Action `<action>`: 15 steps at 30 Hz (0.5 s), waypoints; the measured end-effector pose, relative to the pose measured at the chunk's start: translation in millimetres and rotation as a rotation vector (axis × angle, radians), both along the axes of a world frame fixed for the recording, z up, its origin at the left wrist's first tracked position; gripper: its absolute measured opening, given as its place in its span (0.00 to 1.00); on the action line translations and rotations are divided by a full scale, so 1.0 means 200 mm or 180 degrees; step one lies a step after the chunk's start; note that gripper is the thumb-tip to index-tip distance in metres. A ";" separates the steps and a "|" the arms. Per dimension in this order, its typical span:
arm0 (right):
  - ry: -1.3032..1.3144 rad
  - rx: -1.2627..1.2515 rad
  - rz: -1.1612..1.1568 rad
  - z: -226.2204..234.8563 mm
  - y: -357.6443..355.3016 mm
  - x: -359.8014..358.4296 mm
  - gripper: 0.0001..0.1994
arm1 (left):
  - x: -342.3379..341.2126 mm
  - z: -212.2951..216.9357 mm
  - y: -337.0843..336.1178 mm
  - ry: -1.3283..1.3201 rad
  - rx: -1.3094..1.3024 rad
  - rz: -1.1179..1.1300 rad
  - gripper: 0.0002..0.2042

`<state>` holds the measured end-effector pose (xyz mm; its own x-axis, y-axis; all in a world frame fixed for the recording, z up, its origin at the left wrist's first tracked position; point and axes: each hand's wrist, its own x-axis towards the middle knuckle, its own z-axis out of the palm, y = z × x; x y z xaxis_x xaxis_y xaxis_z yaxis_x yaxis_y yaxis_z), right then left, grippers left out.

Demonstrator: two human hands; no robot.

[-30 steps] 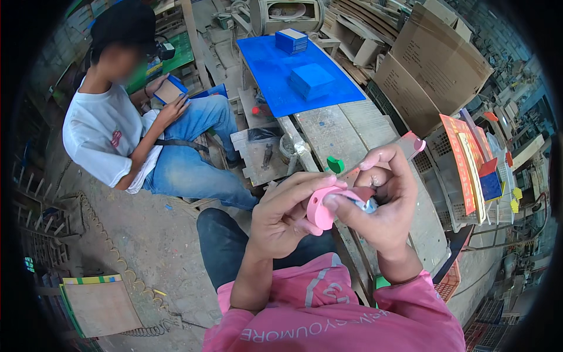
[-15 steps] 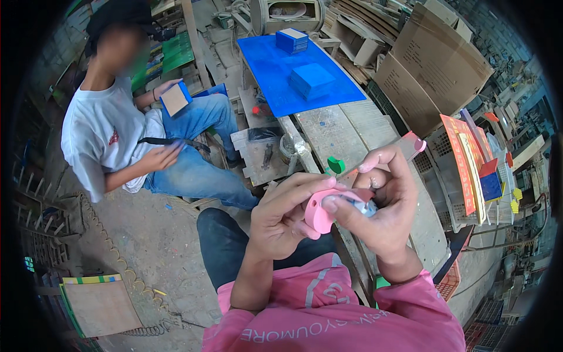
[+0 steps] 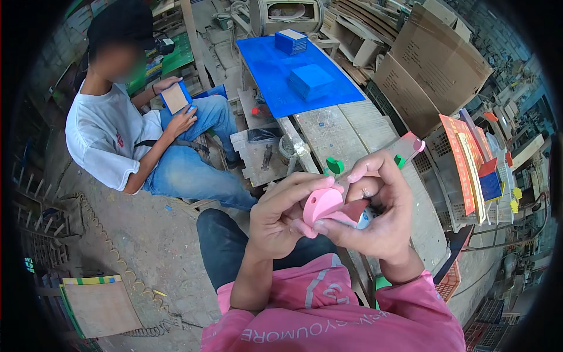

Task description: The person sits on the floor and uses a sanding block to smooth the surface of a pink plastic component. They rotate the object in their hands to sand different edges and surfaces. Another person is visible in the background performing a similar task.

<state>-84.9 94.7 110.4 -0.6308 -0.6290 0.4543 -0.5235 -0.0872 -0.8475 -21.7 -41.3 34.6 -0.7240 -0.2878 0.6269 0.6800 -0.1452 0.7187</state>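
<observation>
My left hand (image 3: pixel 278 214) grips a pink rounded wooden piece (image 3: pixel 321 206) with a small hole in its face. A folded sheet that looks like sandpaper (image 3: pixel 355 210), reddish brown on one side and whitish blue on the other, is pinched in my right hand (image 3: pixel 384 208). The sheet lies against the right side of the pink piece, with my right thumb near the piece's lower edge. My fingers hide part of both things. Just beyond my hands, a small green piece (image 3: pixel 335 165) and another green piece (image 3: pixel 399 161) lie by a pink-stained strip (image 3: pixel 407 146).
A blue sheet (image 3: pixel 264 67) on the wooden bench (image 3: pixel 340 129) bears stacked blue boards (image 3: pixel 311 81). To the left, a seated person (image 3: pixel 111 126) holds a blue-edged board (image 3: pixel 176 98). Cardboard boxes (image 3: pixel 434 53) and a crate of coloured panels (image 3: pixel 469 158) stand right.
My right thumb and the folded sheet have shifted down and across the pink piece, uncovering more of its face. The seated person's lower hand has come up to the board.
</observation>
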 end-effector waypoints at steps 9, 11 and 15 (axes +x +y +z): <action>-0.0361 -0.0350 -0.0461 -0.03 -0.03 -0.01 0.23 | 0.01 -0.01 -0.01 -0.0051 -0.0068 -0.0007 0.28; -0.0453 -0.0433 -0.0509 -0.04 -0.03 -0.01 0.22 | 0.01 -0.01 -0.01 -0.0021 0.0028 0.0002 0.28; -0.0471 -0.0400 -0.0632 -0.03 -0.03 -0.01 0.22 | 0.02 0.00 -0.01 0.0009 0.0222 -0.0088 0.29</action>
